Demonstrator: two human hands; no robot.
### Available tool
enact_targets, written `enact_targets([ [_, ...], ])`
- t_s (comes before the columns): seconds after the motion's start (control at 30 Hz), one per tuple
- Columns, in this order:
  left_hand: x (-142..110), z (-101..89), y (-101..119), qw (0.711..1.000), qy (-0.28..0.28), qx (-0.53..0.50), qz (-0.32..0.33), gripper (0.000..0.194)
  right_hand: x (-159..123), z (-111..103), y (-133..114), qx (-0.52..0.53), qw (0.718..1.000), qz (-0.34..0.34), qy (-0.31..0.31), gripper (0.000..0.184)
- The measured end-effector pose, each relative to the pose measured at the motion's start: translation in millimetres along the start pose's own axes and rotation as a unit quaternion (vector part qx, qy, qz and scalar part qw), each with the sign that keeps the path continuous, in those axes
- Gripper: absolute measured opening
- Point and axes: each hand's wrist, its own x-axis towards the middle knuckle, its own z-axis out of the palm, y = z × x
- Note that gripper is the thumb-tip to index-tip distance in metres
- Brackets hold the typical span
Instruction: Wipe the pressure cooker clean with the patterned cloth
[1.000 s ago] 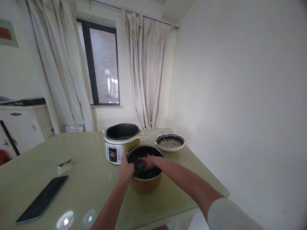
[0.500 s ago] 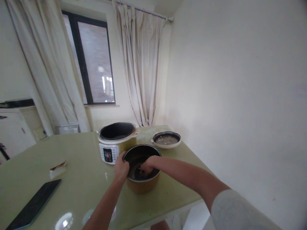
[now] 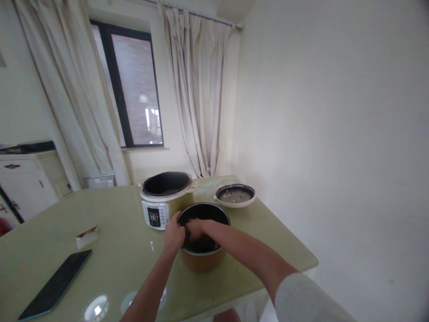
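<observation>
An inner cooking pot (image 3: 203, 261), copper-brown outside and dark inside, stands upright on the table. My left hand (image 3: 174, 233) is closed on its left rim, thumb towards the inside. Down in the pot, my right hand (image 3: 194, 230) is near the left inner wall with its fingers drawn together; whatever it may hold is lost in the dark. Just behind is the white electric pressure cooker body (image 3: 154, 215), open at the top, its control panel facing me. The cooker's round lid (image 3: 235, 197) lies underside up, to the right of the cooker.
A dark tablet-like slab (image 3: 55, 284) lies on the green glossy table (image 3: 124, 232) at the left. Behind it sits a small whitish packet (image 3: 87, 237). The bare wall (image 3: 318, 134) rises beyond the table's right edge, and curtains (image 3: 197, 89) hang at the back.
My right hand has moved leftward inside the pot, from around the middle to the left inner wall. My left hand still holds the rim. The whole view has shifted slightly.
</observation>
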Motion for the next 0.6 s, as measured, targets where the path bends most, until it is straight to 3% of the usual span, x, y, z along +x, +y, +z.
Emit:
enact_targets([
  [0.13, -1.9, 1.0, 3.8, 1.000, 0.019, -0.009, -0.011, 0.064, -30.3, -2.2, -5.9, 0.023, 0.997, -0.024, -0.069, 0.028],
  [0.2, -2.2, -0.8, 5.5, 1.000, 0.021, -0.007, -0.006, 0.063, -58.9, -9.9, -1.2, 0.008, 0.997, -0.037, -0.067, 0.027],
  [0.27, -2.1, -5.9, 7.6, 1.000, 0.021, -0.004, 0.010, 0.058, -93.9, -22.1, 6.0, -0.021, 0.999, -0.047, 0.014, 0.035],
  [0.33, -4.5, -14.0, 11.8, 0.999, 0.027, -0.003, 0.036, 0.051, -130.8, -35.7, 14.8, -0.010, 0.985, -0.020, 0.170, 0.043],
  [0.4, -13.6, -22.4, 20.4, 0.995, 0.057, 0.006, 0.081, 0.046, -163.3, -46.8, 25.5, 0.041, 0.951, 0.030, 0.306, 0.050],
  [0.47, -31.6, -26.4, 34.5, 0.986, 0.072, 0.020, 0.146, 0.042, -185.8, -51.6, 37.5, 0.081, 0.912, 0.079, 0.394, 0.056],
  [0.53, -56.1, -23.0, 52.1, 0.974, 0.020, 0.043, 0.223, 0.045, -195.4, -48.4, 48.7, 0.099, 0.894, 0.121, 0.421, 0.058],
  [0.6, -79.9, -13.4, 68.3, 0.952, -0.094, 0.086, 0.279, 0.049, -192.6, -38.2, 56.6, 0.125, 0.907, 0.147, 0.375, 0.057],
])
